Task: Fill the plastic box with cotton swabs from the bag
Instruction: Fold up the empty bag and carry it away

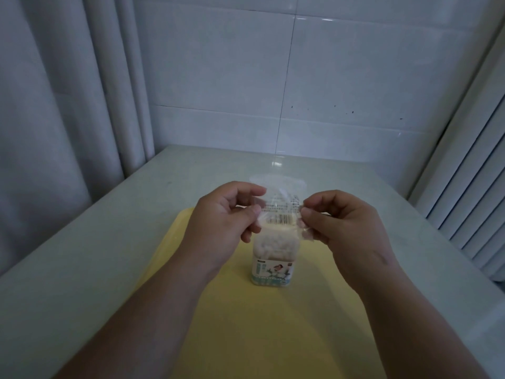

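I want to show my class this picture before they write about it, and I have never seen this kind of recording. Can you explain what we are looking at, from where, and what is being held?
There is no machine here. A camera worn on a person's head looks forward and down, so the two bare arms reaching in are the wearer's own. The left hand and the right hand each pinch one side of a thin, clear, printed plastic bag. Right under it stands a small clear plastic box with a picture label, with white cotton swabs visible inside. The box stands on a flat yellow mat, which lies on a pale grey table.
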`<state>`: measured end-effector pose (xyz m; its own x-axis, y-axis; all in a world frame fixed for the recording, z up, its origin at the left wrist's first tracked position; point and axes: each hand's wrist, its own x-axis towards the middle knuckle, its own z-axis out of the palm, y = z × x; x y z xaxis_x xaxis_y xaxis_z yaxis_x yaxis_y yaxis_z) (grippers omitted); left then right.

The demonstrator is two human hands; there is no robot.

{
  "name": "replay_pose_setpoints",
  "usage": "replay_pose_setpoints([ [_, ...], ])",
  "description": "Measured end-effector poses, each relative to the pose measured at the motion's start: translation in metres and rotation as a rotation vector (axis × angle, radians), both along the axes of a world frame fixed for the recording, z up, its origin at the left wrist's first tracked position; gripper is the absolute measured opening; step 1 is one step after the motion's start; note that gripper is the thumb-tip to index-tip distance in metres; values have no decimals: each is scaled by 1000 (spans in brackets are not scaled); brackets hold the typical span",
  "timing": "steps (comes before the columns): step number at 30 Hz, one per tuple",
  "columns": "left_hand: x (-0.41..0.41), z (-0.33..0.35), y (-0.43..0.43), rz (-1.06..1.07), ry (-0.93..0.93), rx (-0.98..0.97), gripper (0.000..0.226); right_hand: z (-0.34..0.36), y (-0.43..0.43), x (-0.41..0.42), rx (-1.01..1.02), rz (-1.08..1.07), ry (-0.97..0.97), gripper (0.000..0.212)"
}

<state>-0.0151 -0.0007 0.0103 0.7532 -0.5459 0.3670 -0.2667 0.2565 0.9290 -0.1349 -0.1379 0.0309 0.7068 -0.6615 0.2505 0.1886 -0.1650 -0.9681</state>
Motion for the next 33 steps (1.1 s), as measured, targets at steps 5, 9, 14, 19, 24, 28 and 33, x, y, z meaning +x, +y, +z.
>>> replay_pose_setpoints([
  [5,0,0,-1,1,2,-5,21,1,2,0,-31,47,24,12],
  [9,2,-2,-2,-1,26,-25,29,0,3,0,-36,47,9,6],
  [14,0,-2,-3,0,24,-37,33,-2,2,3,-48,-25,2,12],
  [19,-6,1,-5,44,-11,-43,32,-1,2,1,-110,-78,26,13],
  [24,-15,10,-8,65,-3,-37,32,11,4,-6,-127,-109,14,15],
  [28,-26,31,-9,30,-37,-61,31,32,4,-22,-156,-138,-30,13],
  [33,-43,55,-14,-9,-35,-121,32,53,6,-47,-195,-176,-68,13],
])
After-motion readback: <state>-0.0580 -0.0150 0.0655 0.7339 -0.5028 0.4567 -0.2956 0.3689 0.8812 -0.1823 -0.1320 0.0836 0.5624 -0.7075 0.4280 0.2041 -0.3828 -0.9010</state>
